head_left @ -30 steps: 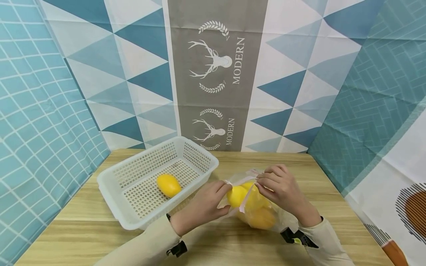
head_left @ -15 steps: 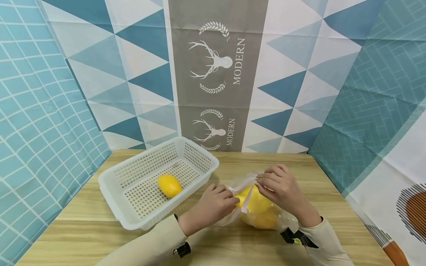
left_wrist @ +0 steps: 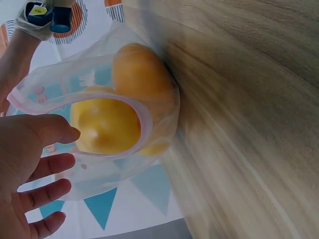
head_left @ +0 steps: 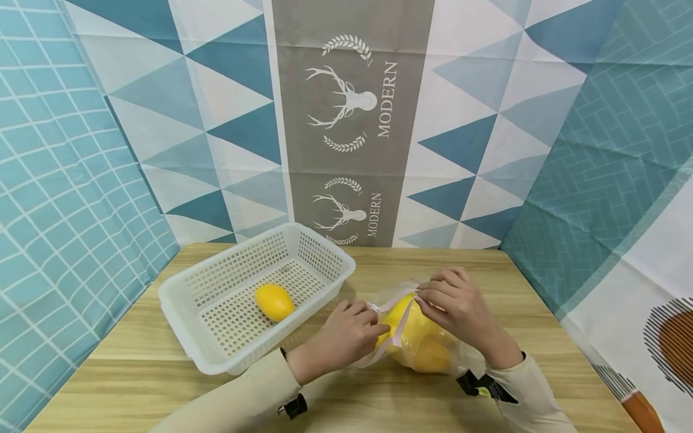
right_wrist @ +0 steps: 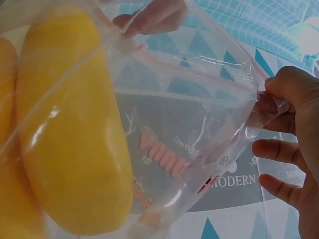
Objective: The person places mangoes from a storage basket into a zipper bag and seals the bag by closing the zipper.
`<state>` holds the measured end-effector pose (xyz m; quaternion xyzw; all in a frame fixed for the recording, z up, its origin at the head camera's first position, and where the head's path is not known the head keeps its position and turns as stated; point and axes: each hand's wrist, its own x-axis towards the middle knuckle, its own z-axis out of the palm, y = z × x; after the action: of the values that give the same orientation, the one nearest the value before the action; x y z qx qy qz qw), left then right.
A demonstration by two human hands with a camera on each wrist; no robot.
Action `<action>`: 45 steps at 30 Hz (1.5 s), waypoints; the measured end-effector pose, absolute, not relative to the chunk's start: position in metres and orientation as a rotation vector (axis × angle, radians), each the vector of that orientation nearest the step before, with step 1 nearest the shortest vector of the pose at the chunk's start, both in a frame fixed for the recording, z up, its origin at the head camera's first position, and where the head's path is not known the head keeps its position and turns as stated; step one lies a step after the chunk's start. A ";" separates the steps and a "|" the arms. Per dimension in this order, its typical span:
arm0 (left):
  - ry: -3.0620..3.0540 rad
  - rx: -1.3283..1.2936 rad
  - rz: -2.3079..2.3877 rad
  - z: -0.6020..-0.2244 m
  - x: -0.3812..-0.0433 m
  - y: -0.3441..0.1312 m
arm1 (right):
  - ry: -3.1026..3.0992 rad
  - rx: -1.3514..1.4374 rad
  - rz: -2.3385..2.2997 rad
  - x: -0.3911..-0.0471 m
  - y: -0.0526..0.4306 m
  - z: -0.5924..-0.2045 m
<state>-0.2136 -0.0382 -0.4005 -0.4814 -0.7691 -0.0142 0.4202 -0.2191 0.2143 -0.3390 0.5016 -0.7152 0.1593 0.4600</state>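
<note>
A clear zip bag with a pink zip strip lies on the table, its mouth held apart. Several yellow and orange oval fruits are inside; one yellow fruit with a small nub shows through the mouth. My right hand pinches the bag's rim between thumb and index finger, its other fingers loose. At the left side of the mouth, my left hand has its thumb by the yellow fruit and its fingers spread apart. Another yellow oval fruit lies in the white perforated basket.
The basket stands on the wooden table, left of the bag. Patterned cloths hang behind the table and along both sides. Each wrist wears a dark strap with a small device.
My left hand moves slightly right, and the yellow fruit at the mouth sits deeper in the bag. My right hand keeps its place on the rim. The basket and its fruit stay put.
</note>
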 end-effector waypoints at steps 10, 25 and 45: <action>-1.969 -1.214 -0.034 -0.393 -0.209 -0.041 | -1.808 1.235 0.384 -0.219 0.217 -0.339; -1.975 -1.157 -0.055 -0.370 -0.203 -0.053 | -1.807 1.230 0.400 -0.217 0.217 -0.340; -1.947 -1.114 -0.146 -0.330 -0.224 -0.091 | -1.781 1.235 0.407 -0.217 0.217 -0.341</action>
<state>-0.2239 -0.0914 -0.3304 -0.4469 -0.7812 -0.0584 0.4319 -0.2171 0.2173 -0.3406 0.4997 -0.7208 0.1646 0.4512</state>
